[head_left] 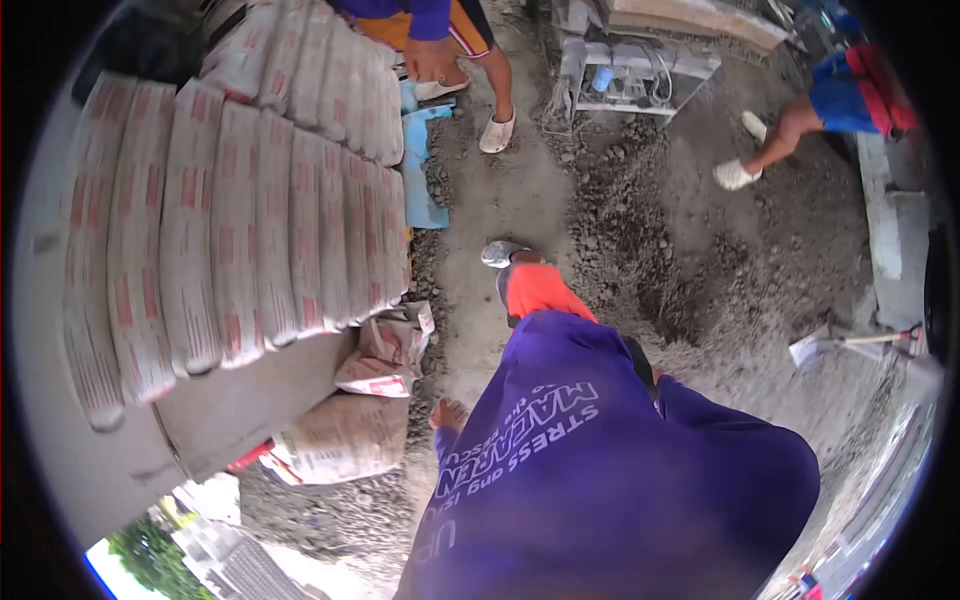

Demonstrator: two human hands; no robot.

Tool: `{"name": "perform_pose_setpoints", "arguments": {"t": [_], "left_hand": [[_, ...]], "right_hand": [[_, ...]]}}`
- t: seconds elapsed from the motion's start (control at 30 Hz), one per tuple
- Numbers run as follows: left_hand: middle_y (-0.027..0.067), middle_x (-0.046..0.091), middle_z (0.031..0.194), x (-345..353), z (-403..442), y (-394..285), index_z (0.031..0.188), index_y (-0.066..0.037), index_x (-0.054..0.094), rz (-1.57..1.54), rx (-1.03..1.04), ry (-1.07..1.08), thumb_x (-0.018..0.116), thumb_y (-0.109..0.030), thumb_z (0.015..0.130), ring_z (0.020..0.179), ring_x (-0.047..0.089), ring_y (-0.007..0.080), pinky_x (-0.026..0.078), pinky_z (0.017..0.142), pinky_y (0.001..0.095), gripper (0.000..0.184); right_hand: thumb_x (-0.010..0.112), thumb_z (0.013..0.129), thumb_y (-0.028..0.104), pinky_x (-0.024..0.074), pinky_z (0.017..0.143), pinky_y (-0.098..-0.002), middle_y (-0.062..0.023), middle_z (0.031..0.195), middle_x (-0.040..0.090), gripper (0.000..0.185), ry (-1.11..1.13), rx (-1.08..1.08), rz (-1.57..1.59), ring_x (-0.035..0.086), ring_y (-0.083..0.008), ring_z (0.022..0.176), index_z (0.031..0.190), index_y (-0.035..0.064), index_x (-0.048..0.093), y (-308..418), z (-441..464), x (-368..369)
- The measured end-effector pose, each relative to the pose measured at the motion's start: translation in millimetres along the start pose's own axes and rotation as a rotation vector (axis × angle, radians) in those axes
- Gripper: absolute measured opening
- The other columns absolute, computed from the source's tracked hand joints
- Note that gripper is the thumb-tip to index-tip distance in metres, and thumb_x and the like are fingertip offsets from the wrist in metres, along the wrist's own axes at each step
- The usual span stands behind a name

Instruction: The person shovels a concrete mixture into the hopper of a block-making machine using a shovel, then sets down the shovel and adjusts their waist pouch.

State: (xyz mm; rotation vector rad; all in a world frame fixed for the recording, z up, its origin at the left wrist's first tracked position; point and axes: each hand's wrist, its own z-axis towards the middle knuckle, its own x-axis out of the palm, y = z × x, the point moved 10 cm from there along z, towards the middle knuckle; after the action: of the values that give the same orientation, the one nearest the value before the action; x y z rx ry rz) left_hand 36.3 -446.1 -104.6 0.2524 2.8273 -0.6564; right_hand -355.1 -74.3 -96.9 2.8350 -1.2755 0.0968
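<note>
My left hand (450, 413) hangs beside my purple shirt (590, 460), with its fingers loosely apart and nothing seen in them. Closest to it are a crumpled paper sack (385, 352) and a full sack (345, 440) lying on the gravel. Of my right hand (657, 377) only a sliver of skin shows past the purple sleeve (735, 425); its fingers are hidden. Below me are my orange shorts (545, 290) and one grey, dusty shoe (502, 253) on the ground.
Printed sacks (240, 230) stand in long stacked rows at left, near a blue sheet (427, 170). A person in a purple sleeve (430, 18) bends beside them. Another person's blue shorts (843, 103) show at right. Gravel (650, 240), a metal frame (640, 75) and a shovel (880, 338) lie around.
</note>
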Motion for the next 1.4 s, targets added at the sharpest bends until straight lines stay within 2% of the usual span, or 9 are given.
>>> {"name": "perform_pose_setpoints", "arguments": {"t": [0.23, 0.3, 0.33, 0.37, 0.43, 0.7, 0.8, 0.97, 1.4], "left_hand": [[0.0120, 0.061, 0.092, 90, 11, -260, 0.116, -0.008, 0.054, 0.587, 0.390, 0.202, 0.052, -0.033, 0.088, 0.075, 0.062, 0.0236, 0.050, 0.058, 0.0358, 0.037], [0.0088, 0.061, 0.090, 127, 14, -337, 0.117, -0.010, 0.054, 0.542, 0.378, 0.245, 0.052, -0.034, 0.088, 0.073, 0.061, 0.0207, 0.049, 0.057, 0.0335, 0.037], [0.0073, 0.060, 0.085, 138, 21, -362, 0.117, -0.008, 0.054, 0.401, 0.203, 0.233, 0.051, -0.030, 0.089, 0.072, 0.061, 0.0179, 0.048, 0.055, 0.0284, 0.036], [0.0078, 0.058, 0.079, 165, -19, -396, 0.111, -0.005, 0.054, 0.379, 0.305, 0.182, 0.054, -0.026, 0.087, 0.061, 0.056, 0.0153, 0.045, 0.047, 0.0232, 0.031], [0.0089, 0.059, 0.082, 198, -40, -444, 0.112, -0.005, 0.053, 0.432, 0.426, 0.170, 0.058, -0.028, 0.085, 0.062, 0.056, 0.0151, 0.044, 0.046, 0.0228, 0.036], [0.0137, 0.061, 0.080, 218, 1, -397, 0.105, -0.005, 0.055, 0.692, 0.194, 0.347, 0.060, -0.022, 0.082, 0.054, 0.055, 0.0161, 0.044, 0.044, 0.0251, 0.030], [0.0107, 0.060, 0.072, 226, -11, -389, 0.103, -0.004, 0.055, 0.859, 0.407, 0.385, 0.062, -0.022, 0.080, 0.052, 0.054, 0.0146, 0.042, 0.043, 0.0240, 0.030], [0.0100, 0.062, 0.075, 215, 6, -382, 0.107, -0.003, 0.056, 0.755, 0.230, 0.372, 0.061, -0.025, 0.081, 0.057, 0.058, 0.0169, 0.045, 0.048, 0.0268, 0.035], [0.0135, 0.062, 0.084, 162, 26, -368, 0.109, -0.003, 0.054, 0.621, 0.185, 0.273, 0.061, -0.026, 0.081, 0.059, 0.060, 0.0194, 0.047, 0.048, 0.0288, 0.037]], "right_hand": [[0.059, 0.082, 0.038, 0.0527, 0.071, -0.0366, -0.0085, 0.104, 0.065, 0.040, 0.129, -0.108, 0.506, 0.063, -0.0204, 0.086, 0.109, 0.0078, 0.062, 98, -64, 109], [0.059, 0.083, 0.037, 0.0527, 0.071, -0.0366, -0.0086, 0.104, 0.065, 0.040, 0.143, -0.105, 0.611, 0.063, -0.0205, 0.087, 0.110, 0.0077, 0.062, 106, -89, 122], [0.058, 0.083, 0.037, 0.0526, 0.071, -0.0367, -0.0087, 0.104, 0.065, 0.040, 0.146, -0.105, 0.653, 0.063, -0.0206, 0.087, 0.110, 0.0077, 0.062, 108, -99, 126], [0.058, 0.083, 0.037, 0.0526, 0.071, -0.0367, -0.0088, 0.104, 0.065, 0.040, 0.155, -0.102, 0.704, 0.063, -0.0207, 0.087, 0.110, 0.0077, 0.062, 109, -109, 132], [0.057, 0.084, 0.037, 0.0526, 0.072, -0.0368, -0.0089, 0.105, 0.065, 0.040, 0.162, -0.107, 0.786, 0.063, -0.0208, 0.087, 0.110, 0.0076, 0.062, 113, -126, 140], [0.055, 0.086, 0.035, 0.0525, 0.073, -0.0371, -0.0094, 0.106, 0.064, 0.038, 0.185, -0.162, 0.952, 0.063, -0.0214, 0.088, 0.111, 0.0074, 0.061, 135, -153, 164], [0.054, 0.086, 0.035, 0.0524, 0.073, -0.0372, -0.0096, 0.106, 0.064, 0.038, 0.192, -0.172, 0.974, 0.062, -0.0216, 0.089, 0.111, 0.0073, 0.061, 142, -156, 171], [0.053, 0.088, 0.034, 0.0523, 0.074, -0.0374, -0.0099, 0.107, 0.064, 0.037, 0.203, -0.188, 0.972, 0.062, -0.0220, 0.089, 0.112, 0.0072, 0.060, 154, -160, 173], [0.050, 0.091, 0.032, 0.0521, 0.076, -0.0379, -0.0108, 0.108, 0.063, 0.036, 0.216, -0.212, 0.971, 0.062, -0.0230, 0.091, 0.114, 0.0068, 0.059, 169, -171, 169]]}}
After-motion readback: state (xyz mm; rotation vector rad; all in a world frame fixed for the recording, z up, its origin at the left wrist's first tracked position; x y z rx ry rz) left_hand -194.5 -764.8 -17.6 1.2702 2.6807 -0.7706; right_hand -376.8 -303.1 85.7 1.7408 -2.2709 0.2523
